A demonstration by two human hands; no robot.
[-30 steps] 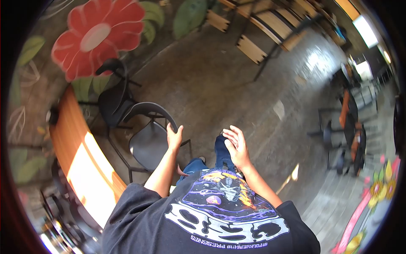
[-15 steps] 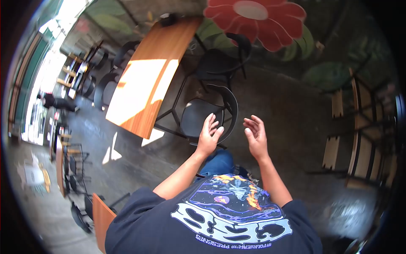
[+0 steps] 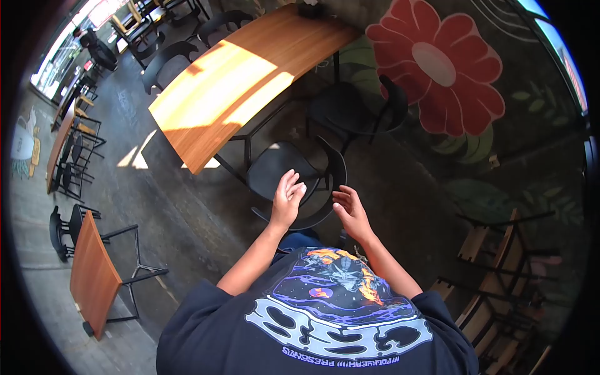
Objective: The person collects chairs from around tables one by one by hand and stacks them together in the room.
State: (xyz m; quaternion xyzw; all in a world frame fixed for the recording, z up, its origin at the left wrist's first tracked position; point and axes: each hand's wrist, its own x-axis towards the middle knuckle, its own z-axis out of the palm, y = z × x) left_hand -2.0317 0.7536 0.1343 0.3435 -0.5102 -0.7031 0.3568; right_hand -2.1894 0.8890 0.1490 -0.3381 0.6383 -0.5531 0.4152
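My left hand (image 3: 287, 200) is raised in front of my body, fingers slightly curled and apart, with nothing in it. A short gap away, my right hand (image 3: 351, 211) is also open and holds nothing. Below and beyond them stands a black chair (image 3: 274, 170) with a curved backrest; in the view both hands overlap it, and I cannot tell whether either one touches it. The chair is beside a long wooden table (image 3: 206, 128) lit by a patch of sun.
A second black chair (image 3: 340, 107) stands further along the table. A dark box-like object (image 3: 310, 10) is at the table's far end. Another wooden table (image 3: 95, 275) is at lower left, wooden furniture (image 3: 500, 269) at right. A person (image 3: 95, 47) is far off, upper left.
My view has turned, so the table and chairs appear shifted and the red flower mural sits lower. My hands have come closer together and stay open.
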